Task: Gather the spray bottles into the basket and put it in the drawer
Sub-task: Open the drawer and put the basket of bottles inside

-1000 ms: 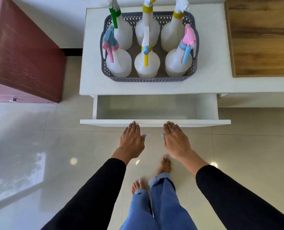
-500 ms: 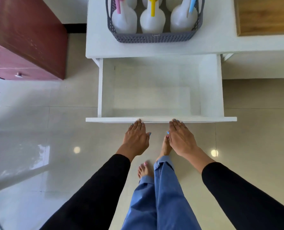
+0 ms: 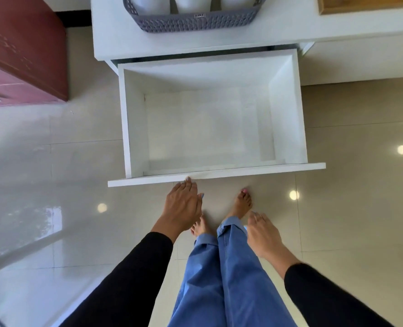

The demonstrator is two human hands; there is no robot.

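Your left hand (image 3: 182,206) sits at the front panel of the drawer (image 3: 287,109), fingers straight and only the tips touching its edge, holding nothing. Your right hand (image 3: 263,234) hangs lower and nearer your legs, well apart from the drawer, fingers relaxed and holding nothing either. Just beyond your left fingertips the drawer stands pulled fully out, its white floor bare, which I judge leaves room to lower the load straight in. Farther ahead, past the drawer's back wall, the basket (image 3: 191,23) waits on the table (image 3: 290,27), close to the near edge, likely for a short lift down. The spray bottles (image 3: 187,4) in it are cut off by the frame: you see only three white bases, so heads and count can't be made out.
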